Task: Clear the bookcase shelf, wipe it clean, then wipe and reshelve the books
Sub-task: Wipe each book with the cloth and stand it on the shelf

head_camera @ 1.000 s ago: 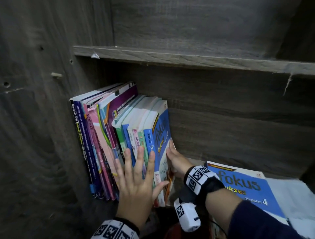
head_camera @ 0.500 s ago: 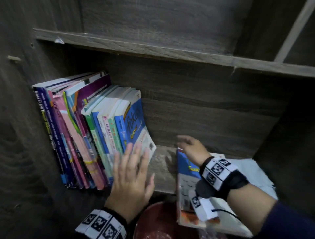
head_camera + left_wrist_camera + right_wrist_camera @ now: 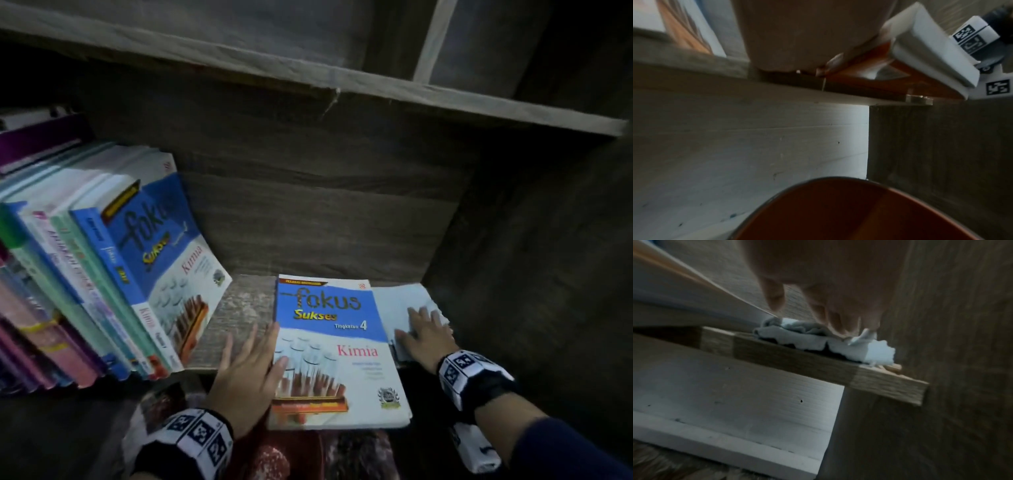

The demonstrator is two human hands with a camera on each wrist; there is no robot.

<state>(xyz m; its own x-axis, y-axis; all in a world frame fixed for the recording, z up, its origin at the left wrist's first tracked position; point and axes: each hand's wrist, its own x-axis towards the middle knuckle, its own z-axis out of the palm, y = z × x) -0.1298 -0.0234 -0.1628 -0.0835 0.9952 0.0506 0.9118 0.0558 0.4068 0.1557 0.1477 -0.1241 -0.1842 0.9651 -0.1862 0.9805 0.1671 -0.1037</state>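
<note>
Head view: left hand (image 3: 245, 371) flat beside the flat book (image 3: 337, 353); right hand (image 3: 424, 337) spread, covering part of the cloth (image 3: 397, 305).

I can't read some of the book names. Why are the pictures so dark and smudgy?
Head view: the shelf is dim, the row of standing books is smeared with blur, but the flat Fokus book reads clearly. Left wrist view: blurred, dark edges. Right wrist view: the right hand and white cloth look soft, out of focus.

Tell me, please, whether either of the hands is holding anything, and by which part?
Nothing is gripped. The left hand lies flat at the left edge of the flat-lying book; the right hand presses on the white cloth.
</note>
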